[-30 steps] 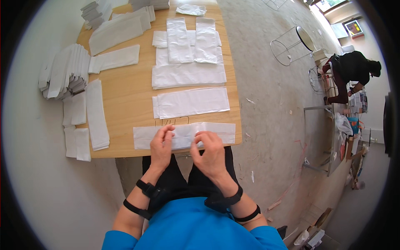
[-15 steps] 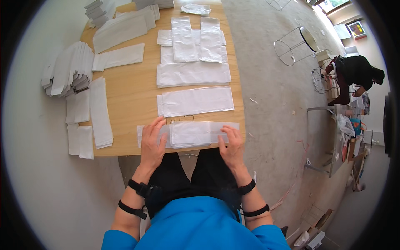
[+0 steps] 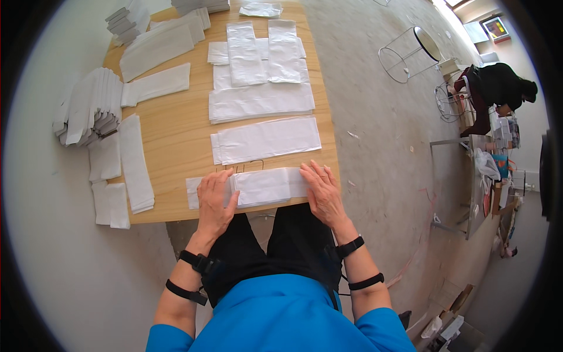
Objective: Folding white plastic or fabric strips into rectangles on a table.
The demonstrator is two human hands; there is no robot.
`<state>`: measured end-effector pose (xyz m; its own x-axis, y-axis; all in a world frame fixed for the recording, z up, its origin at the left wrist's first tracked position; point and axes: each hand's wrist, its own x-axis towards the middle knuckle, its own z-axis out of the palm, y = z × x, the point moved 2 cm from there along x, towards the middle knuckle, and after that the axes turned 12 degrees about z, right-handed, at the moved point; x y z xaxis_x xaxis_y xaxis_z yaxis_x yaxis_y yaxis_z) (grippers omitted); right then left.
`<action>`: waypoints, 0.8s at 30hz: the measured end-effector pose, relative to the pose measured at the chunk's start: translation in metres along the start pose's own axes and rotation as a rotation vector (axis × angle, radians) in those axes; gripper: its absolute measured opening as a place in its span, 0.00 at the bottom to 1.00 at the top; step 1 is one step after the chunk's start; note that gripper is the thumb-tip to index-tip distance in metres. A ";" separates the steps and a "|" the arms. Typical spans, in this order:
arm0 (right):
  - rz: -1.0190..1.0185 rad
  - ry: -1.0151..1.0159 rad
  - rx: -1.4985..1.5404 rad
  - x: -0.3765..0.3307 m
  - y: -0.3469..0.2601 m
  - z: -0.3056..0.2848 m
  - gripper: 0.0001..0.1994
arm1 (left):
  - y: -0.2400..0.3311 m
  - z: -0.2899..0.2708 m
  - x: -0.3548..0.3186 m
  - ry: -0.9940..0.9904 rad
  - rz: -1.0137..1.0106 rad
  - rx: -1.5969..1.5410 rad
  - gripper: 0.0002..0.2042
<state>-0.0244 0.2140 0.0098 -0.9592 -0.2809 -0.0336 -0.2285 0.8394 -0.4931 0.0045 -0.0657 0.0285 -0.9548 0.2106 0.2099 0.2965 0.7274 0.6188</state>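
Observation:
At the table's near edge lies a stack of folded white paper sheets [image 3: 262, 186], long and flat, with a shorter piece on top in the middle. My left hand [image 3: 214, 202] rests on its left part, fingers stretched out and thumb apart along the top piece's left edge. Over the right end my right hand [image 3: 324, 192] lies flat, fingers extended and covering that end. Neither hand grips anything. Just beyond is another long white paper stack [image 3: 267, 141], with dark pen marks on the wood between the two.
Farther up the wooden table [image 3: 170, 129], two upright paper strips [image 3: 244, 54] lie across wider stacks. Piled folded papers [image 3: 94, 108] line the left side by the wall. To the right, a person [image 3: 498, 88] bends beside a metal table [image 3: 478, 193]; a round stool [image 3: 427, 44] lies tipped over.
My right hand has flattened from curled fingers onto the right end of the paper. My left hand stays on the left part. The whole view has shifted slightly.

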 end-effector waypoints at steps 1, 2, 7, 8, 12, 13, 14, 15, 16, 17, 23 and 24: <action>0.003 0.001 0.000 0.000 0.002 0.001 0.26 | 0.001 0.002 -0.001 -0.002 0.002 -0.001 0.23; -0.021 0.000 -0.037 0.001 0.003 0.003 0.25 | 0.000 0.004 -0.002 0.079 -0.081 -0.024 0.19; -0.076 -0.042 -0.113 0.004 0.008 0.005 0.25 | 0.002 0.011 -0.008 0.137 -0.319 -0.027 0.13; -0.110 -0.051 -0.139 0.005 0.008 0.006 0.25 | 0.003 0.013 -0.010 0.128 -0.351 -0.024 0.13; -0.178 -0.019 -0.226 0.010 0.010 0.002 0.27 | 0.008 0.019 -0.015 0.120 -0.373 0.038 0.11; -0.180 -0.019 -0.223 0.010 0.007 0.002 0.27 | 0.007 0.019 -0.016 0.121 -0.375 0.041 0.11; -0.144 0.075 -0.157 0.011 0.004 -0.001 0.24 | 0.006 0.020 -0.018 0.132 -0.343 0.031 0.10; -0.107 0.169 -0.091 0.012 0.001 -0.002 0.21 | 0.005 0.022 -0.019 0.143 -0.312 0.021 0.10; -0.110 0.168 -0.089 0.009 -0.003 0.002 0.21 | 0.004 0.023 -0.020 0.145 -0.314 0.024 0.10; 0.096 0.125 0.092 0.006 -0.005 0.008 0.16 | 0.003 0.025 -0.021 0.135 -0.296 0.022 0.09; 0.622 0.110 0.466 -0.003 -0.024 0.033 0.08 | 0.002 0.028 -0.020 0.145 -0.448 -0.175 0.08; 0.600 0.117 0.425 -0.004 -0.025 0.036 0.09 | 0.000 0.029 -0.021 0.163 -0.500 -0.235 0.08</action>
<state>-0.0093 0.1771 -0.0089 -0.9158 0.2404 -0.3218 0.4015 0.5738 -0.7138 0.0236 -0.0514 0.0018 -0.9699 -0.2384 -0.0494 -0.1755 0.5439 0.8206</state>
